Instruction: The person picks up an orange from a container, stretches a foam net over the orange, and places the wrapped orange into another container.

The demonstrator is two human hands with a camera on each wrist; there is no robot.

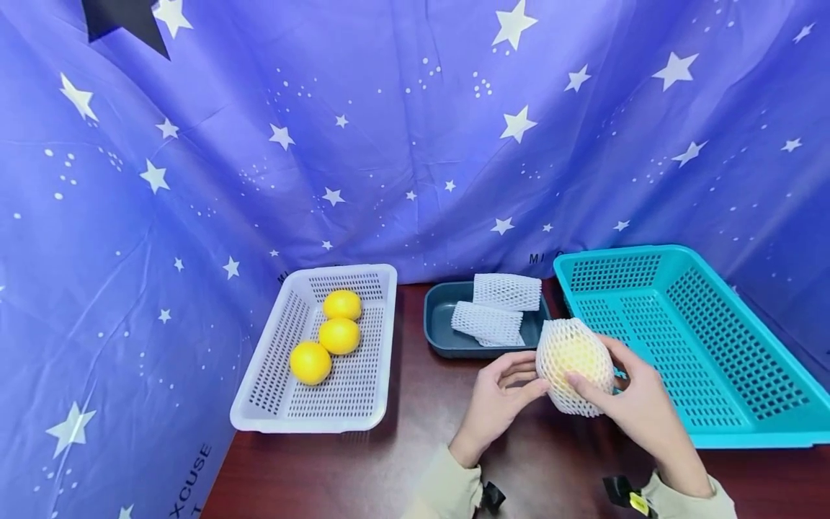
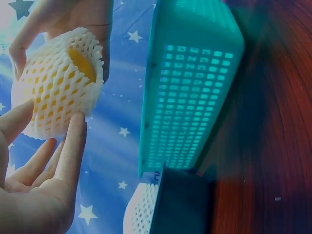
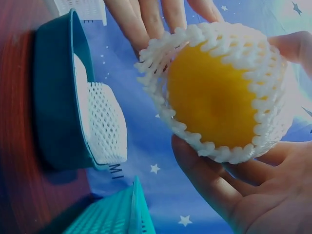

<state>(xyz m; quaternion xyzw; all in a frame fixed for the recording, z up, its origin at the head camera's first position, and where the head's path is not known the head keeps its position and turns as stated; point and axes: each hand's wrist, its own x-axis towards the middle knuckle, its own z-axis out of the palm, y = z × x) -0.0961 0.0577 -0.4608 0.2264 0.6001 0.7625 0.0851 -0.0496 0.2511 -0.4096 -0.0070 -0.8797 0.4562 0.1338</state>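
Over the dark red tabletop (image 1: 363, 468), near the left side of a teal slotted basket (image 1: 700, 382), gripping a yellow fruit (image 3: 212, 97) in a white foam net (image 1: 570, 353) with the right hand (image 1: 635, 400) and touching the net's left side with the nearly straight fingers of the left hand (image 1: 494, 404). Just beyond, with two other foam nets (image 1: 507, 292) in a dark blue tray (image 1: 460, 352); farther left, with three bare yellow fruits (image 1: 339, 336) in a white slotted basket (image 1: 357, 389), and with a blue star-printed cloth (image 1: 408, 144) behind.
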